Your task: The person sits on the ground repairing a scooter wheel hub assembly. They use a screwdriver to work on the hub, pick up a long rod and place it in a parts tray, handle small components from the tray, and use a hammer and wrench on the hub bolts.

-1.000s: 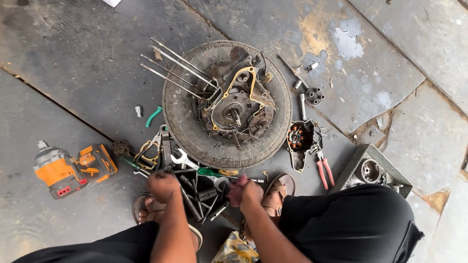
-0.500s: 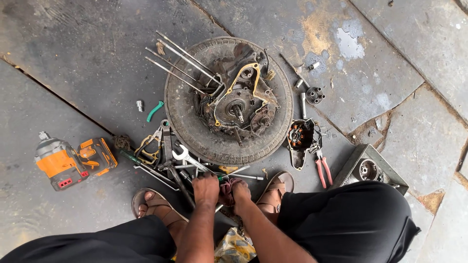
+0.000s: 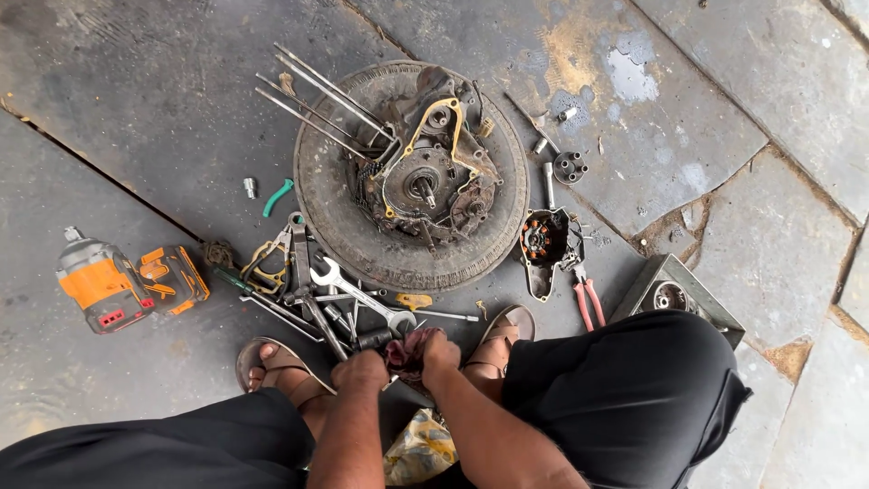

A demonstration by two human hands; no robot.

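While the stone floor (image 3: 136, 81) spreads grey and patchy under everything, the biggest thing on it is a worn tyre (image 3: 344, 213) lying flat, with a stripped engine case (image 3: 425, 177) resting in its middle, its cover already off so that the shaft and inner gears lie bare, and long studs (image 3: 312, 100) sticking out to the upper left; to the far left lies an orange cordless impact wrench (image 3: 131, 282) on its side; at the lower right sits a grey metal housing (image 3: 674, 297), and near the tyre's right edge a removed stator part (image 3: 541, 243) with copper windings, red-handled pliers (image 3: 588, 303) just beside it; between the tyre and the person's sandalled feet is a heap of spanners (image 3: 348, 294) and other hand tools, spread out and in use; judging by this, the dismantling looks well advanced, while cleaning and reassembly seem to be left; closest to the camera, the left hand (image 3: 360, 369) and the right hand (image 3: 441, 349) are both closed around a dark red rag (image 3: 407, 351), held low between the feet, and whether a small part is wrapped inside it I cannot tell.
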